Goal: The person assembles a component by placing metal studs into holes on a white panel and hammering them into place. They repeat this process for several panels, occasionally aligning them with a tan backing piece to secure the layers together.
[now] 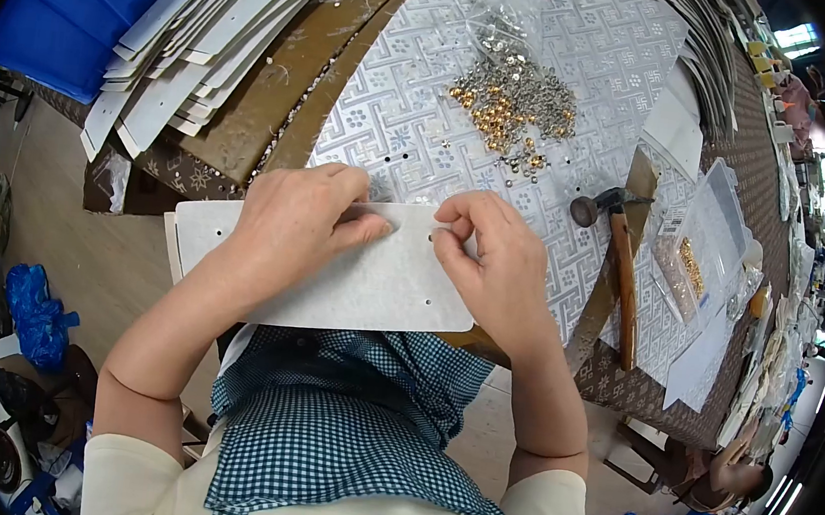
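Note:
A flat white panel with small dark punched holes lies in front of my body at the table's near edge. My left hand is closed on its far side, thumb flat on the surface and fingers bent at the far edge. Over the panel's right part, my right hand is closed in a pinch beside a hole near the far edge. Whatever is between those fingertips is too small or hidden to tell. Beyond the hands lies a heap of small gold and silver metal studs, partly spilling from a clear plastic bag.
A hammer with a wooden handle lies at the right, near a clear plastic box of gold pieces. Stacked white strips and a blue bin stand at the far left. Grey strips curve along the far right.

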Demonstrator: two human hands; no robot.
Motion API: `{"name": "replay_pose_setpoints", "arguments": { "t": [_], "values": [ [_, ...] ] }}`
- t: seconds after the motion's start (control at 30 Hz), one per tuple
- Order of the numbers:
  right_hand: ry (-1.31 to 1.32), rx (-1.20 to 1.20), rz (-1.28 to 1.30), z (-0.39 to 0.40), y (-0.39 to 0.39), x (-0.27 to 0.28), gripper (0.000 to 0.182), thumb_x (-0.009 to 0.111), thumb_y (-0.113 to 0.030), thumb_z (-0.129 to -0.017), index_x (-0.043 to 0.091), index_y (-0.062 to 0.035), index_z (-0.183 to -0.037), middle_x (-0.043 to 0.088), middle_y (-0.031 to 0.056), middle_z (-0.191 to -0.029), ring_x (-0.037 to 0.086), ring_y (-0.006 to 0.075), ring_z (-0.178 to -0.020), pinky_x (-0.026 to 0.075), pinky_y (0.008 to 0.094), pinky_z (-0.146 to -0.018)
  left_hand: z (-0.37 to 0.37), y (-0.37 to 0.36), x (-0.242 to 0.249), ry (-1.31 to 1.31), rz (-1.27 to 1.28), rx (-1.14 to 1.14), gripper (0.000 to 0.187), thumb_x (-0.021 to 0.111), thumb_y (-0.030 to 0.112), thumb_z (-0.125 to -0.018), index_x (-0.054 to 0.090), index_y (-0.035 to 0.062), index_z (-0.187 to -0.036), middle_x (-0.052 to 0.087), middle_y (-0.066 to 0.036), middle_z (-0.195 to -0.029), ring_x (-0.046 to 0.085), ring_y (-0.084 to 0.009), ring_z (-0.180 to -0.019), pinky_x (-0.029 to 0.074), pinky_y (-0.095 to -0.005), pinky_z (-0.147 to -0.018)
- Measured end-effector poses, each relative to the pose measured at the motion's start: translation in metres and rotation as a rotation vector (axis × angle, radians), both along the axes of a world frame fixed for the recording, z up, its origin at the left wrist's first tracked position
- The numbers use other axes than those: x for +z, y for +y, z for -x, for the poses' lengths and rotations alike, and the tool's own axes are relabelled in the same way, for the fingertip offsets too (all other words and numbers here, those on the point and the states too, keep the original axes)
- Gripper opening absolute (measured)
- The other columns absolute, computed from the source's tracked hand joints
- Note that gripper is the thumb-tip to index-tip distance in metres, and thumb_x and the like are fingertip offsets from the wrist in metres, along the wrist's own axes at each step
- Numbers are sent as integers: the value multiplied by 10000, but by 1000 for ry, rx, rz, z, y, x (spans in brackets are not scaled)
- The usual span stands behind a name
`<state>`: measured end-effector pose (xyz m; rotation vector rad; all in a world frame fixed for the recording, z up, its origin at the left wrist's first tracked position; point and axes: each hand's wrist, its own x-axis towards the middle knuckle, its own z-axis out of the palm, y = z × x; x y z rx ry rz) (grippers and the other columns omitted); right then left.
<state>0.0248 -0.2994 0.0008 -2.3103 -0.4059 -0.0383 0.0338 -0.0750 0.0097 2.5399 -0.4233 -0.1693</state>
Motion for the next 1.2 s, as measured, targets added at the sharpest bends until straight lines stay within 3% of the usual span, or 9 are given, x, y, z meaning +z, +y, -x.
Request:
{"name": "replay_pose_setpoints", "arguments": {
  "t": [0.13,0.33,0.5,0.6,0.7,0.8,0.93,1.07,1.2],
  "values": [
    [-8,-87,-72,4,-17,10,133,719,-8,-815,659,-31,-932,588,30,-783,529,124,-626,445,260,-583,0,0,0,-18,-3,5,331,798,339,-802,638,52,-845,682,-119,-788,679,-308,-725,517,-393,-650],
    [-236,-470,432,15,-125,30,245,728,-187,-855,613,-52,-1024,628,107,-929,615,303,-847,500,403,-762,1,0,-2,-37,-2,3,347,788,361,-813,639,50,-854,677,-135,-786,667,-328,-719,512,-414,-655],
    [97,-512,495,23,-174,15,308,746,-238,-829,607,-39,-1019,615,127,-870,616,311,-807,479,417,-724,1,1,-2,-35,13,7,345,788,361,-815,644,50,-856,683,-134,-788,671,-326,-735,512,-415,-665],
    [-17,-525,389,28,-171,11,272,747,-173,-823,615,-48,-1025,615,116,-850,606,272,-745,476,380,-697,0,2,-6,-21,1,1,334,788,355,-814,650,53,-859,691,-130,-804,675,-325,-753,510,-416,-671],
    [-67,-513,-133,43,-156,10,312,799,-38,-808,620,-31,-1064,661,51,-920,609,107,-816,484,257,-728,-1,4,-3,-51,-18,-20,348,716,394,-861,640,55,-841,709,-121,-857,692,-323,-790,527,-448,-684],
    [-365,-472,-354,57,-96,44,339,729,-22,-892,540,-8,-1173,625,46,-915,548,71,-729,453,210,-655,0,3,-4,-41,-25,-27,345,746,377,-844,626,54,-833,697,-115,-832,682,-322,-774,515,-436,-674],
    [-500,-349,-186,71,-75,43,264,687,-129,-954,568,34,-1123,615,52,-869,530,74,-668,444,219,-581,0,3,-8,-47,-7,-24,354,751,377,-843,612,52,-833,694,-109,-830,677,-323,-764,507,-435,-661],
    [-119,-49,646,64,-52,33,204,716,-108,-891,562,-25,-995,632,104,-820,635,296,-662,496,381,-556,1,5,-12,-77,14,-32,351,747,379,-846,608,57,-839,699,-101,-847,680,-322,-765,508,-435,-657],
    [-156,-123,486,61,-57,60,204,731,-124,-886,619,-37,-1033,619,104,-698,622,290,-561,470,362,-518,0,5,-13,-89,5,-41,348,745,383,-848,609,63,-837,694,-95,-843,677,-322,-763,507,-434,-657]
  ]
}}
